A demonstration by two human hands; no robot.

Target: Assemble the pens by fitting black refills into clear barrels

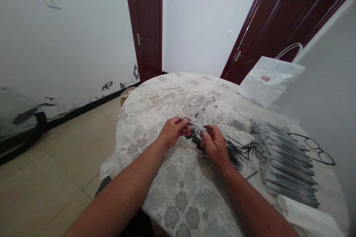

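Observation:
Over the table, a clear pen barrel (pixel 191 122) spans the gap between my two hands. My left hand (pixel 174 131) pinches its left end between thumb and fingers. At the other end, the fingers of my right hand (pixel 215 144) are closed on the barrel; whether they also hold a smaller part is hidden. Small black pen parts (pixel 194 139) lie heaped just below the barrel. Beside my right hand is a loose bunch of thin dark refills (pixel 236 153). Farther back, many clear barrels (pixel 189 102) are spread in a loose pile.
Stacked rows of dark-filled pens (pixel 286 163) cover the table's right side, with eyeglasses (pixel 319 150) beyond them. A white paper bag (pixel 271 79) stands at the back right. A white packet (pixel 308 216) lies at the front right. The patterned tablecloth (pixel 139 133) covers the round table.

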